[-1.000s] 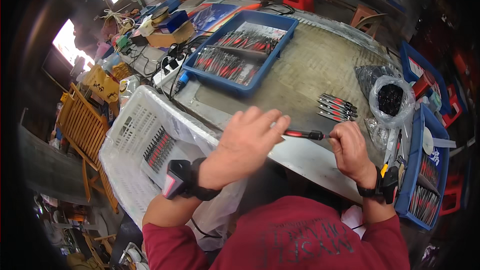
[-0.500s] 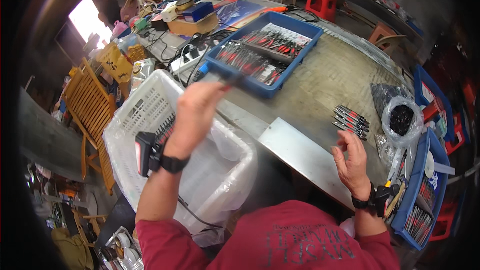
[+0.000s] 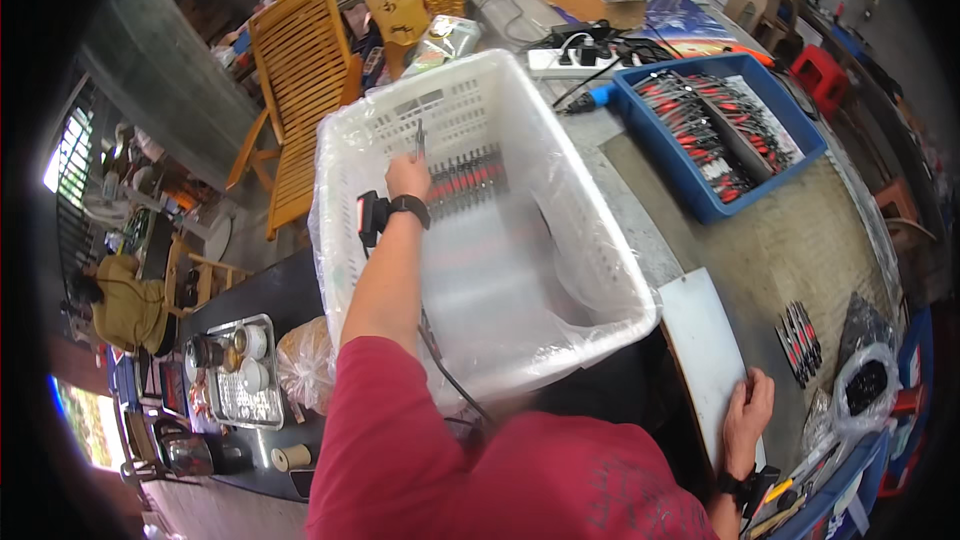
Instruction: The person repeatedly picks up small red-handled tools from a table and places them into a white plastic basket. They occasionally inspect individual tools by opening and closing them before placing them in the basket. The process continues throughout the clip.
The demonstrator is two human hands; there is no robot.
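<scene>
My left hand is closed on a slim dark tool with a metal tip, inside the white plastic crate lined with clear film. Beside that hand, a row of slim red-and-black tools lies along the crate's far side. At the edge of a white board, my right hand rests with its fingers loosely bent and nothing visible in it. Past it on the table lies a small group of the same red-and-black tools.
A divided blue tray full of red-and-black tools stands at the far right, next to a power strip. A clear bag with black contents sits at the right. To the left are a wooden folding chair and a metal tray of jars.
My left hand has moved from over the crate's edge near the blue tray into the crate, carrying the tool. My right hand has drawn back from the tool group onto the board. The view has turned left.
</scene>
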